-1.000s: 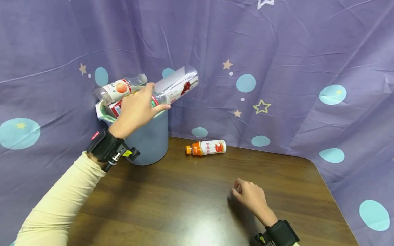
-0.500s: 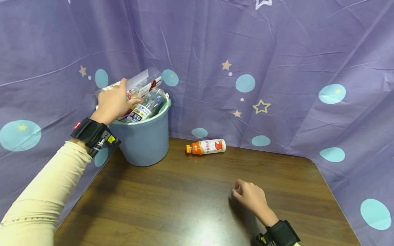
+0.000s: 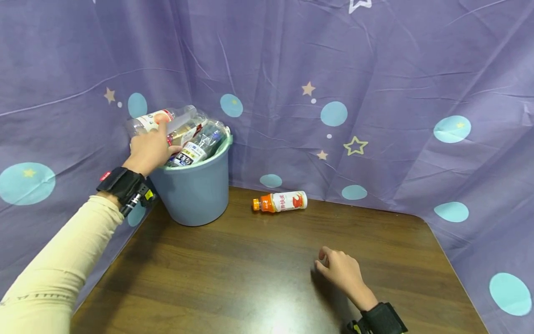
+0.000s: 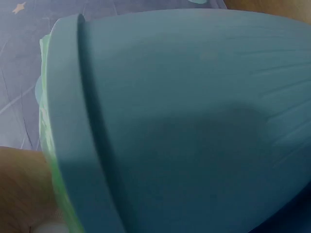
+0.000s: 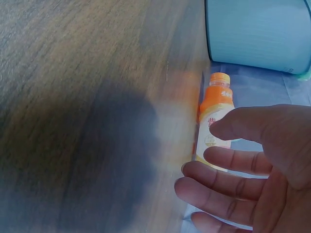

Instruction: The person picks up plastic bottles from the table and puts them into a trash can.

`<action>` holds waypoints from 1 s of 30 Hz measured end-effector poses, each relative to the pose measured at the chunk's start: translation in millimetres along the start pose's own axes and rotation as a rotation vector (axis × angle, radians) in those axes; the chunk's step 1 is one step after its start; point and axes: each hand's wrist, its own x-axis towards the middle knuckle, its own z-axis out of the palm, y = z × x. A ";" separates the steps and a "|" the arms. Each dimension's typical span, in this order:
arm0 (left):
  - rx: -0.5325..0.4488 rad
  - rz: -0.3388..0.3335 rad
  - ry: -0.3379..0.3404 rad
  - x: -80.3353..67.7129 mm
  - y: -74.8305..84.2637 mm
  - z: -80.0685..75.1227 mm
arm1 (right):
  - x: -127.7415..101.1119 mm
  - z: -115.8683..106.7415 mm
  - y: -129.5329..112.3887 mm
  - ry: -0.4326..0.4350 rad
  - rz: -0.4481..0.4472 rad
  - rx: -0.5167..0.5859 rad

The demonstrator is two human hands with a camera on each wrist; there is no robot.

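At the top of the blue-grey bucket (image 3: pixel 192 195) my left hand (image 3: pixel 148 146) grips a clear plastic bottle (image 3: pixel 187 134) by its neck end, thumb and forefinger showing on either side. The fingers' far ends are hidden among the bottles. A peach-labelled bottle (image 3: pixel 156 118) lies behind the hand, and another clear bottle (image 3: pixel 196 146) with a black-and-white label leans in front. In the left wrist view the bucket wall (image 4: pixel 194 97) fills most of the frame. My right hand (image 3: pixel 342 271) hangs loosely curled over the table, holding nothing.
An orange-capped drink bottle (image 3: pixel 279 202) lies on its side on the brown wooden table (image 3: pixel 233 269), right of the bucket. Behind the table hangs a purple curtain (image 3: pixel 267 69) with stars and blue ovals. A pale green liner (image 3: pixel 227 146) edges the bucket's rim.
My left hand has moved left and lower with the clear bottle, which now lies down among the others in the bucket. The right hand and the orange-capped bottle have stayed put.
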 end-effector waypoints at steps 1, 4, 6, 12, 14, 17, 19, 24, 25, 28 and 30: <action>0.002 0.010 -0.008 0.3 -0.9 1.9 | -0.1 0.3 0.0 -0.001 0.003 -0.001; -0.007 0.049 -0.027 0.9 -0.7 7.6 | -0.7 0.5 -0.7 -0.003 0.009 -0.003; -0.008 0.078 -0.035 1.3 1.3 11.3 | -0.6 0.6 -0.9 0.001 0.003 0.001; -0.001 0.077 -0.049 1.7 7.2 15.7 | -1.0 1.6 -1.5 -0.007 -0.007 0.024; -0.009 0.062 -0.072 2.3 7.1 16.5 | -1.4 2.0 -1.3 -0.012 0.004 0.027; -0.016 0.036 -0.116 3.6 4.9 17.7 | -1.2 3.5 -0.1 -0.015 0.013 0.028; -0.023 0.019 -0.142 4.5 2.8 18.2 | -1.2 4.6 0.7 -0.014 0.012 0.027; -0.038 0.011 -0.198 6.6 0.2 17.1 | -1.3 5.7 0.7 -0.021 0.006 0.027; -0.039 0.011 -0.206 6.8 0.3 16.6 | -1.3 5.5 0.3 -0.024 0.007 0.026; -0.033 0.010 -0.234 7.4 0.6 14.6 | -1.4 4.8 -0.5 -0.030 0.007 0.023; -0.028 0.009 -0.263 7.6 0.6 12.9 | -1.4 4.2 -0.8 -0.032 0.004 0.018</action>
